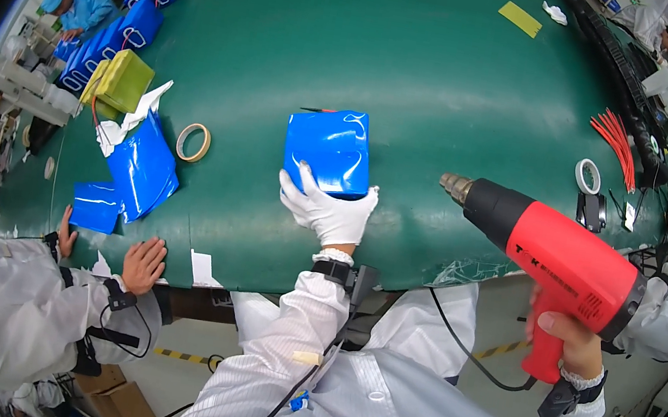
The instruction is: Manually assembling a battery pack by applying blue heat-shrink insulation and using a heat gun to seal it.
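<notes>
My left hand [329, 210], in a white glove, grips the near edge of a blue film-wrapped block [328, 146] on the green table [425, 74]. The film is glossy and creased on top. A dark tip with a bit of red pokes out behind the block. Bare, my right hand [571, 340] is wrapped round the handle of a red and black heat gun [566, 258]. Its metal nozzle points left toward the block, some distance away from it. From the handle a black cord runs down and back toward the table edge.
Left of the block lie a tape roll [193, 143], blue film sleeves [144, 165] and a yellow block [125, 81]. A co-worker's hands [143, 264] rest at the left edge. Red tubes [617, 147] and a white tape roll [588, 176] lie right, where another person sits.
</notes>
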{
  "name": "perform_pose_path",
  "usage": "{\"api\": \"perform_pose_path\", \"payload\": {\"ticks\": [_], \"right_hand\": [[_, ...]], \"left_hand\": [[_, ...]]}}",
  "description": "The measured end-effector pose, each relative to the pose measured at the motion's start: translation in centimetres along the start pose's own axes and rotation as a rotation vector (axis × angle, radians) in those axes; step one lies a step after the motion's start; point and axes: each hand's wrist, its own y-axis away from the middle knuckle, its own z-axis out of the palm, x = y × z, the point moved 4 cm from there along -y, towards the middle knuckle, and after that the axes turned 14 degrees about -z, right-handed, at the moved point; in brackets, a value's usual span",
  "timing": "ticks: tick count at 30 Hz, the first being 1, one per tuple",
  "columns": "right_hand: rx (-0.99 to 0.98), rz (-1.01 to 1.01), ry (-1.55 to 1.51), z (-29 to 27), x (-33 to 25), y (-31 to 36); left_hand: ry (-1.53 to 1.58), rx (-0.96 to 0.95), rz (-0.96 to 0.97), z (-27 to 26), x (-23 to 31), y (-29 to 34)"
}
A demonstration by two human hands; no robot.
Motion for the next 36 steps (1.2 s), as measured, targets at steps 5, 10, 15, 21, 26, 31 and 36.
{"api": "perform_pose_path", "payload": {"ticks": [5, 10, 15, 21, 26, 31, 36], "right_hand": [[-0.001, -0.017, -0.002, 0.5, -0.4, -0.5], [-0.069, -0.042, -0.039, 1.9, -1.0, -1.6], [-0.117, -0.125, 0.010, 3.3, -3.1, -2.6], [-0.257, -0.265, 0.201, 4.9, -5.3, -3.1], [-0.317, -0.291, 0.301, 6.9, -7.9, -3.7], [-0.262, -0.453, 0.503, 7.4, -9.3, -2.9], [-0.203, -0.397, 0.456, 7.7, -10.1, -1.4]], "left_hand": [[0.023, -0.060, 0.062, -2.1, -1.4, -3.5], [0.259, -0.156, 0.002, -3.8, -2.1, -6.3], [0.915, -0.471, -0.475, -3.3, -5.3, -10.0], [0.633, -0.494, -0.399, -5.9, -3.8, -10.8], [0.645, -0.695, -0.525, -6.0, -3.8, -10.5], [0.482, -0.384, 0.064, -4.6, -3.1, -18.3], [0.861, -0.912, -0.423, 1.9, -2.0, -21.5]]}}
